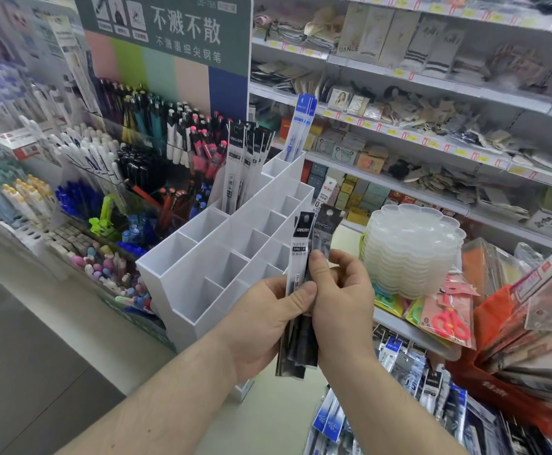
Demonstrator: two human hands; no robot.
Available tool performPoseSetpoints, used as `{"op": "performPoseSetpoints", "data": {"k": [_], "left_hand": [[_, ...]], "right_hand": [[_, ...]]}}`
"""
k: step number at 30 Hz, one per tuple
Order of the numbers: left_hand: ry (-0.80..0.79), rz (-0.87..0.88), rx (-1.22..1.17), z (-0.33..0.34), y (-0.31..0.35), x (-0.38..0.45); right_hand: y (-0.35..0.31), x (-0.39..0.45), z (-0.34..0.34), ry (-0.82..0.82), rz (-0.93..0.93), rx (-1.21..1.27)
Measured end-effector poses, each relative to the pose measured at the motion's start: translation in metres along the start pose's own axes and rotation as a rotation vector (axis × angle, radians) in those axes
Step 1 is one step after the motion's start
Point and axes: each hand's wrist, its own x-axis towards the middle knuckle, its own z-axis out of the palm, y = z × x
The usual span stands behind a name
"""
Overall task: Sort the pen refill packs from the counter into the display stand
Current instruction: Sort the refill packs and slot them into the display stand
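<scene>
A white display stand point(182, 277) with several open compartments stands in front of me. Black refill packs point(246, 165) fill one rear compartment, and blue refill packs point(299, 126) stand in the far corner one. Both hands hold a bundle of black refill packs point(301, 244) upright just right of the stand's front. My left hand point(268, 320) grips the bundle from the left with its thumb across the front. My right hand point(340, 290) pinches the packs from the right. More refill packs point(409, 389) lie on the counter below my right arm.
Racks of pens point(130, 165) fill the left side behind the stand. A stack of clear plastic trays point(409, 251), packed scissors point(448, 316) and an orange bag point(498, 372) crowd the right. Stocked shelves point(432, 133) run along the back.
</scene>
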Motion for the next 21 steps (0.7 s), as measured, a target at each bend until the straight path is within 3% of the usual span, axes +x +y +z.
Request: {"op": "performPoseSetpoints", "data": {"k": [4,8,16,21], "left_hand": [[0.072,0.038,0.094,-0.004,0.005,-0.003],[0.138,0.073,0.313,-0.013,0.012,-0.009],[0.222,0.127,0.51,-0.02,0.024,-0.024],[0.287,0.123,0.55,-0.027,0.03,-0.033]], "right_hand": [[-0.009,0.001,-0.002,-0.193,0.157,0.098],[-0.021,0.008,-0.008,-0.363,0.165,-0.061],[-0.03,0.01,0.004,-0.482,0.07,-0.333],[-0.03,0.01,0.012,-0.525,0.098,-0.28]]}}
